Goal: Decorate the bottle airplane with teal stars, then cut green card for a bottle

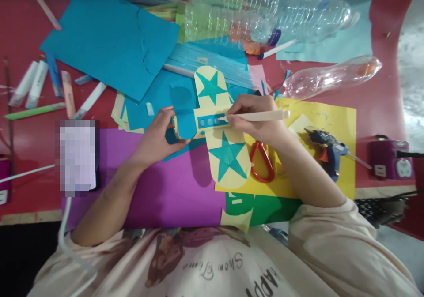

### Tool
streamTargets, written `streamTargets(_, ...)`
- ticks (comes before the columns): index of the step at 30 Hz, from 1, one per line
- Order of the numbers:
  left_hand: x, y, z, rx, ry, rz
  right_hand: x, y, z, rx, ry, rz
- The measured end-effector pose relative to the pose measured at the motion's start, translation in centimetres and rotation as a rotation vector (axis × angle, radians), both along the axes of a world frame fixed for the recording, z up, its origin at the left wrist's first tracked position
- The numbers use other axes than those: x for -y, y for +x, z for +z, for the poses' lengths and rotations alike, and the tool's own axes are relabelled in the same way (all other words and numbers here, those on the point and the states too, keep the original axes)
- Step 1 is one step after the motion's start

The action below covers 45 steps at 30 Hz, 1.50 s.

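Note:
My right hand is closed around a white marker pen, its tip on a blue strip with pale circles. The strip runs along the pale yellow body of a paper toy plane. Rounded yellow wings stick out on both sides, the far wing and the near wing each bearing a teal star. My left hand grips the body's blue-covered left end between thumb and fingers. My right fingers hide the body's right end.
Red-handled scissors and a glue gun lie on yellow paper to the right. Clear plastic bottles line the back. A phone rests left on purple paper. Markers and blue sheets lie far left.

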State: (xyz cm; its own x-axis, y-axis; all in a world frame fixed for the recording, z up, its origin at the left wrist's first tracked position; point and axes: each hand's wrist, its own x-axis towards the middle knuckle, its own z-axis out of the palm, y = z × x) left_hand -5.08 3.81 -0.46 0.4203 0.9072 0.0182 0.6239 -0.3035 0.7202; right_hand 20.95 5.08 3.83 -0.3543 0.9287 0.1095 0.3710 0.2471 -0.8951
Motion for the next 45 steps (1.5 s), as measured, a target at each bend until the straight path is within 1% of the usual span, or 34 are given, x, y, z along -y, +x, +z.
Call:
streamTargets(7, 0.0, 0.1, -0.1, -0.016, 0.000, 0.016, 0.0, 0.0, 0.1, -0.014, 0.002, 0.040)
streamTargets(9, 0.0, 0.0, 0.0, -0.009, -0.004, 0.021, -0.1, 0.1, 0.2, -0.031, -0.003, 0.030)
streamTargets(12, 0.0, 0.0, 0.4, 0.013, -0.027, 0.035, -0.3, 0.3, 0.3, -0.111, -0.056, -0.007)
streamTargets(15, 0.0, 0.0, 1.1, 0.020, -0.064, 0.058, -0.4, 0.6, 0.5, -0.156, -0.107, -0.003)
streamTargets(18, 0.0, 0.0, 1.5, 0.012, -0.080, 0.074, -0.3, 0.8, 0.7, -0.141, -0.080, 0.028)
streamTargets(23, -0.1, -0.2, 1.3, -0.006, -0.109, 0.083, -0.2, 0.7, 0.7, -0.139, -0.090, 0.068)
streamTargets(30, 0.0, -0.3, 1.4, -0.100, -0.152, 0.094, 0.0, 0.3, 0.3, -0.079, -0.083, 0.040)
streamTargets(37, 0.0, -0.4, 1.0, -0.096, -0.118, 0.082, 0.1, 0.2, -0.3, -0.056, -0.024, -0.008)
streamTargets(45, 0.0, -0.4, 0.8, -0.086, -0.091, 0.085, 0.1, 0.3, -0.5, -0.049, -0.045, 0.059)
